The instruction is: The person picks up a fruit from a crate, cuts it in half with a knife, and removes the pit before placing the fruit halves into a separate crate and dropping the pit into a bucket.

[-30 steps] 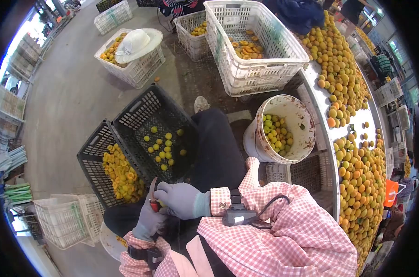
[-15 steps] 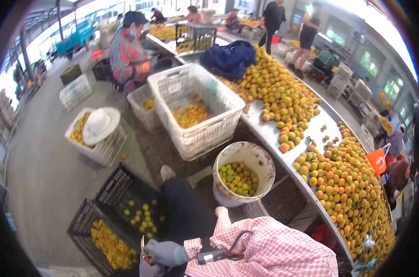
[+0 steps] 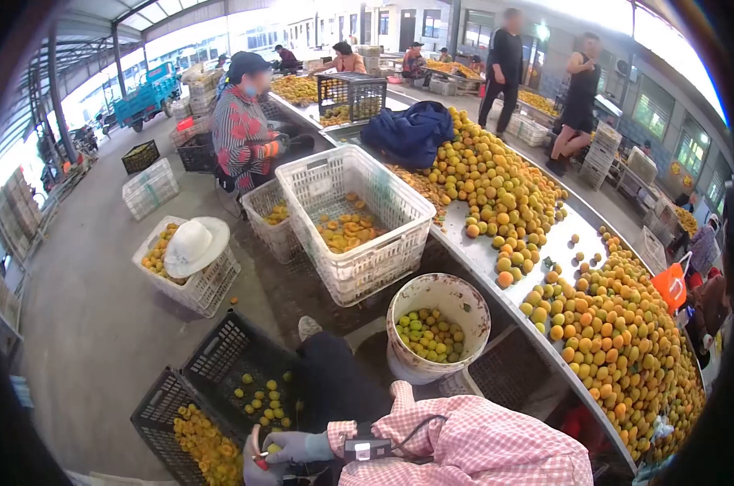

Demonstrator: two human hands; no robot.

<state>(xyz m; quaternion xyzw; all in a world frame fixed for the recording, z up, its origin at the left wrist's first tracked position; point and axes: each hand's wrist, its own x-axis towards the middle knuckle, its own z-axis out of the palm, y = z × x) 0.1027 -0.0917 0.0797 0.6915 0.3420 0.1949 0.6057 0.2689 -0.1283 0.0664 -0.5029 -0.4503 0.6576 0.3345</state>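
Note:
My left hand (image 3: 254, 468), in a grey glove, is closed around a red-handled cutting tool (image 3: 260, 462) with a curved end pointing up. Pinched in my gloved right hand (image 3: 304, 447) is a yellow-green apricot (image 3: 274, 448), close against the tool. A black device sits on the right wrist over the pink checked sleeve. Just beyond the hands, a black crate (image 3: 213, 350) has several whole greenish apricots (image 3: 261, 398) in it. Beside it, another black crate (image 3: 150, 411) holds a heap of split orange apricots (image 3: 205, 441).
A white bucket (image 3: 478, 340) of greenish apricots stands by my knee. Behind it is a large white crate (image 3: 383, 275). The long metal table (image 3: 484, 263) carries apricot piles and a blue cloth (image 3: 409, 134). A white hat (image 3: 197, 247) rests on a crate. A co-worker (image 3: 245, 134) sits ahead.
The view has tilted up, so the surroundings sit lower in it. My hands stay together around the tool and the apricot, which now shows more clearly between the fingers.

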